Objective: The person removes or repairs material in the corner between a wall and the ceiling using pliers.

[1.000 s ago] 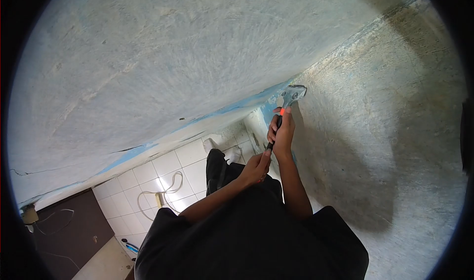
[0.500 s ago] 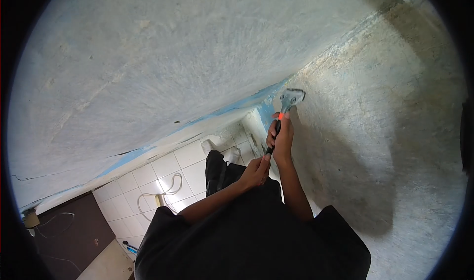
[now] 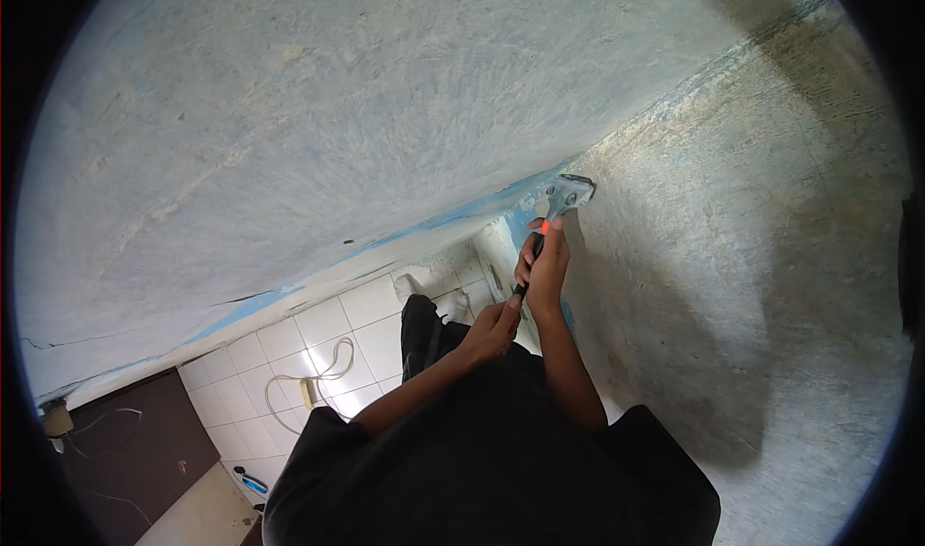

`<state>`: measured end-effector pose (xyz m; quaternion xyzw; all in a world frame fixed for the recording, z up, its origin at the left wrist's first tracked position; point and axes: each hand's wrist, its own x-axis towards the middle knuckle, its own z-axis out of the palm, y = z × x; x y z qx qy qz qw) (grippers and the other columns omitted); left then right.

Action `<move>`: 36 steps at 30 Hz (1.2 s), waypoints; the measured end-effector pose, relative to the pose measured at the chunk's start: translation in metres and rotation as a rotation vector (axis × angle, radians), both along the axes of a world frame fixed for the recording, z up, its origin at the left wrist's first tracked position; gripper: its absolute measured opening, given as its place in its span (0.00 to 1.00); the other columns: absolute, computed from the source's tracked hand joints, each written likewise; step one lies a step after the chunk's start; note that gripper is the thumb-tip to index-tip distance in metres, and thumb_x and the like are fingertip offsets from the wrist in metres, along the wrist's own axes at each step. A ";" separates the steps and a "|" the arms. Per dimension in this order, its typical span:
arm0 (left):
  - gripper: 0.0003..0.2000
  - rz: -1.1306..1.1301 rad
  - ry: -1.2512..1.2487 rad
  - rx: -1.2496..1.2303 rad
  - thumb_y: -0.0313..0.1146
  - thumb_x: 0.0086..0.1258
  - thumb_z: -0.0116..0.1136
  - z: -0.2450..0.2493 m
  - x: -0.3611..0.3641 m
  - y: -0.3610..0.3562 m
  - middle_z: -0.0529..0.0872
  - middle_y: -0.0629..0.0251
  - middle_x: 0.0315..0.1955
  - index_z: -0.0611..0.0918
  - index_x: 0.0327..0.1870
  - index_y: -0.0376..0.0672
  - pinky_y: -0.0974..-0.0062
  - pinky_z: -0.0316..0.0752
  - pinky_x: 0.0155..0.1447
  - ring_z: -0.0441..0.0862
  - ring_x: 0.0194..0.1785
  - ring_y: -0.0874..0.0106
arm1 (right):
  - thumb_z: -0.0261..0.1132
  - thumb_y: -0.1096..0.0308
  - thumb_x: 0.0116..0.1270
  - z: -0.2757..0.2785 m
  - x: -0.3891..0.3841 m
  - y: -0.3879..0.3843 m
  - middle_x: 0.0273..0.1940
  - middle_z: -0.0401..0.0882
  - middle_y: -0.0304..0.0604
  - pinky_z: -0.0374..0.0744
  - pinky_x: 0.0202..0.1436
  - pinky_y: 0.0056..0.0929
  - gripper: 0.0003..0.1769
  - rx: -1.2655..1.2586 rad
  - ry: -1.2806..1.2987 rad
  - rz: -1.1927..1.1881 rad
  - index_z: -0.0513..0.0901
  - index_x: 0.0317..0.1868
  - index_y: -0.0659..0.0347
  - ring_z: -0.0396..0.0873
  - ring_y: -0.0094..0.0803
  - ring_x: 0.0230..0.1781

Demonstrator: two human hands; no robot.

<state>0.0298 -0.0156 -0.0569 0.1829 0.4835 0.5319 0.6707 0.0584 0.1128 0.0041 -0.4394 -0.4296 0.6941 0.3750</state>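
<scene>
A paint scraper (image 3: 569, 192) with a wide grey metal head, an orange collar and a black handle is held in both hands. My right hand (image 3: 546, 268) wraps the upper handle just below the orange collar. Lower down, the handle's end is gripped by my left hand (image 3: 496, 328). The scraper's head lies against the rough grey wall (image 3: 694, 257) on the right, close to the corner. Around it, blue paint (image 3: 525, 197) shows in patches along the corner and the lower part of the left wall (image 3: 318, 122).
White floor tiles (image 3: 371, 300) lie below, with a pale extension cord (image 3: 308, 390) coiled on them. A dark brown panel (image 3: 145, 450) stands at lower left, near a blue-and-black tool (image 3: 252, 482) on the floor. My feet (image 3: 453, 305) are close to the wall base.
Both hands and the scraper's handle have shifted slightly down and left. The scraper's head stays near the corner, its blade edge turned a little. Both hands keep their grip.
</scene>
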 end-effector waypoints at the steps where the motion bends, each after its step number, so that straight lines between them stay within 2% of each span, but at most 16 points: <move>1: 0.26 0.007 0.007 -0.010 0.55 0.79 0.37 -0.001 0.002 -0.002 0.66 0.73 0.11 0.68 0.23 0.45 0.80 0.60 0.16 0.64 0.11 0.81 | 0.42 0.41 0.77 -0.001 0.002 -0.002 0.16 0.57 0.31 0.55 0.10 0.22 0.29 -0.001 0.005 -0.011 0.70 0.42 0.63 0.53 0.18 0.08; 7: 0.27 -0.006 -0.059 0.020 0.57 0.78 0.36 -0.003 0.007 -0.001 0.66 0.73 0.11 0.68 0.23 0.44 0.80 0.60 0.16 0.64 0.11 0.80 | 0.42 0.41 0.77 0.010 0.001 0.000 0.16 0.58 0.31 0.55 0.10 0.22 0.29 0.014 -0.056 0.020 0.70 0.41 0.63 0.53 0.18 0.08; 10: 0.27 0.026 0.004 0.012 0.57 0.78 0.37 -0.007 0.012 0.000 0.65 0.73 0.10 0.68 0.22 0.45 0.80 0.60 0.16 0.64 0.11 0.80 | 0.41 0.41 0.77 0.001 0.006 -0.001 0.16 0.58 0.31 0.55 0.10 0.22 0.29 0.036 -0.031 0.009 0.70 0.41 0.63 0.53 0.18 0.07; 13: 0.27 -0.033 -0.068 0.006 0.57 0.78 0.37 0.002 0.013 -0.008 0.64 0.73 0.09 0.68 0.22 0.45 0.80 0.61 0.16 0.64 0.10 0.80 | 0.42 0.40 0.77 0.002 0.013 -0.006 0.16 0.58 0.31 0.55 0.10 0.22 0.30 -0.015 -0.066 0.018 0.70 0.41 0.63 0.53 0.18 0.07; 16: 0.27 -0.020 -0.004 -0.003 0.56 0.78 0.37 -0.002 0.002 0.002 0.65 0.73 0.09 0.68 0.22 0.45 0.80 0.60 0.16 0.64 0.10 0.80 | 0.42 0.40 0.76 0.007 -0.002 0.001 0.15 0.57 0.31 0.55 0.09 0.22 0.30 0.026 -0.083 0.013 0.70 0.40 0.63 0.53 0.18 0.07; 19: 0.27 -0.003 0.066 0.007 0.56 0.78 0.37 -0.007 -0.002 0.000 0.66 0.73 0.10 0.68 0.22 0.45 0.80 0.60 0.16 0.64 0.10 0.80 | 0.42 0.39 0.76 -0.002 -0.001 -0.002 0.15 0.57 0.31 0.55 0.09 0.22 0.31 -0.011 -0.004 -0.034 0.70 0.40 0.63 0.53 0.18 0.06; 22: 0.27 -0.035 -0.048 -0.003 0.56 0.78 0.38 -0.001 0.006 -0.010 0.66 0.72 0.09 0.68 0.22 0.45 0.80 0.60 0.16 0.64 0.10 0.80 | 0.42 0.39 0.76 -0.004 0.007 -0.006 0.15 0.57 0.31 0.54 0.09 0.22 0.31 -0.024 -0.031 -0.020 0.70 0.40 0.63 0.53 0.18 0.06; 28: 0.27 0.025 0.060 0.009 0.56 0.78 0.37 -0.004 0.001 0.003 0.66 0.73 0.10 0.68 0.22 0.45 0.81 0.61 0.16 0.64 0.10 0.80 | 0.42 0.40 0.76 -0.001 -0.001 0.001 0.15 0.57 0.31 0.54 0.09 0.22 0.31 0.008 -0.012 -0.024 0.71 0.41 0.63 0.52 0.18 0.06; 36: 0.26 0.014 0.007 0.003 0.56 0.78 0.37 0.003 0.001 0.007 0.65 0.74 0.11 0.67 0.22 0.45 0.80 0.60 0.16 0.63 0.10 0.81 | 0.43 0.39 0.76 0.004 0.000 0.007 0.15 0.57 0.31 0.54 0.09 0.21 0.30 0.014 0.014 0.013 0.71 0.41 0.63 0.52 0.17 0.07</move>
